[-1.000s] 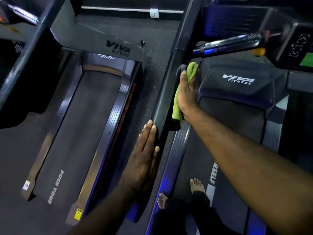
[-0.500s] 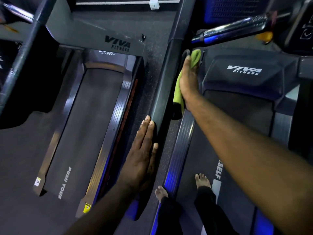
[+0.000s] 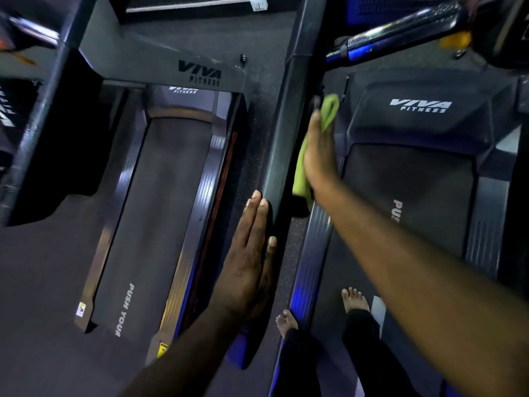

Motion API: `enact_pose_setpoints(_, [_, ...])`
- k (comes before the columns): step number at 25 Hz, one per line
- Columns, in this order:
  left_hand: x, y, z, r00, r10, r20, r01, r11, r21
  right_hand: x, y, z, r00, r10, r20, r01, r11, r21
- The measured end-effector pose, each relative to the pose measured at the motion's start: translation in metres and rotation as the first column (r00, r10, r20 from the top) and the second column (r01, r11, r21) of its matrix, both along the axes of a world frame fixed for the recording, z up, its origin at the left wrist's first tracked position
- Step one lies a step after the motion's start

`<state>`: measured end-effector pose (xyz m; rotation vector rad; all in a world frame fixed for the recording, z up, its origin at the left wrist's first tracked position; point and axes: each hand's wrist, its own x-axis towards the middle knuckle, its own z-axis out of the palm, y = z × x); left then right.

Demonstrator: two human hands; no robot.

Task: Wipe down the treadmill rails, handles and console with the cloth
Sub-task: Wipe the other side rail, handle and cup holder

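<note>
I stand barefoot on the right-hand treadmill. Its dark left side rail (image 3: 286, 124) runs up the middle of the view. My right hand (image 3: 319, 150) lies flat with straight fingers and presses a green cloth (image 3: 301, 173) against the rail's inner face. The cloth's top end sticks out past my fingertips. My left hand (image 3: 249, 262) rests flat and bare on the rail's outer face, near its lower end. A chrome handle (image 3: 400, 32) and the corner of the console (image 3: 509, 30) sit at the top right.
The grey motor cover (image 3: 420, 133) marked VIVA FITNESS lies just right of the cloth. A ribbed foot rail (image 3: 312, 253) runs under my right arm. A second treadmill (image 3: 160, 210) fills the left side, with a strip of speckled floor (image 3: 257, 116) between them.
My right hand slid the cloth a little up the rail, then back down toward me. My left hand stayed flat on the rail's outer face. The camera shifted slightly.
</note>
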<state>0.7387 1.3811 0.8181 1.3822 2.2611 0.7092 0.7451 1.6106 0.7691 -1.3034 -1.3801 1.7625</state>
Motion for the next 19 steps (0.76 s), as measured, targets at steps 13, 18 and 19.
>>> enact_pose_setpoints(13, [-0.005, -0.004, 0.000, 0.993, -0.037, 0.110, 0.030, 0.997, 0.071, 0.034, -0.092, -0.009, 0.987, 0.005, -0.160, -0.007, 1.000, -0.016])
enact_pose_setpoints(18, [-0.008, -0.007, -0.007, 0.993, -0.043, 0.106, 0.028, 0.990, 0.136, 0.098, -0.255, -0.012, 0.987, -0.044, -0.157, 0.026, 0.993, -0.115])
enact_pose_setpoints(19, [-0.009, -0.008, -0.008, 0.993, -0.041, 0.108, 0.024, 0.989, 0.147, 0.093, -0.245, -0.012, 0.991, -0.037, -0.132, 0.016, 0.988, -0.156])
